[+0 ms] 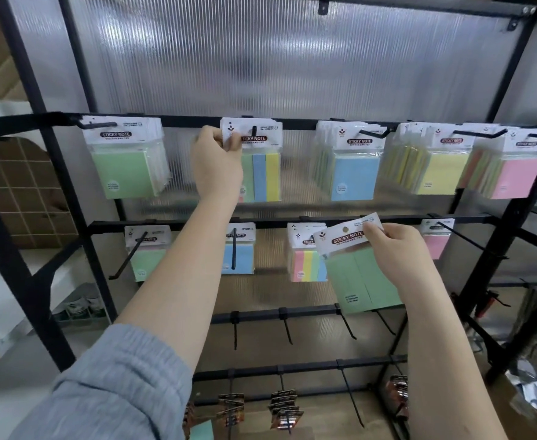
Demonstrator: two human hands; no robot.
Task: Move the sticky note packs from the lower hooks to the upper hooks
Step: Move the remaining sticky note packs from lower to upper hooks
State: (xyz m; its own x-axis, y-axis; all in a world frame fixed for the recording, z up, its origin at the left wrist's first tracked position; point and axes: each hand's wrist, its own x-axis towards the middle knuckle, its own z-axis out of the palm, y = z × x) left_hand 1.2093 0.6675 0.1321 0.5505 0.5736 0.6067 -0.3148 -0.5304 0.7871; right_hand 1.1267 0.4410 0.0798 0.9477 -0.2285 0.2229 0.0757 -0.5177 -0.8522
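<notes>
Right hand (397,249) pinches the green sticky note pack (361,274) by its header card, off the hooks and held in front of the lower row. Left hand (218,160) grips the header of the striped pack (262,173) on an upper hook (254,131). Packs look light; pad block stiff, film wrap probably slick, header thin and bendy. Best hold, I'd say: header beside the punched hole, so the hole stays visible for threading.

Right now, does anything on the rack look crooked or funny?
Yes. The green pack is off any hook, tilted in the right hand. The left hand pinches the striped pack on the upper row; the rest hang straight.
</notes>
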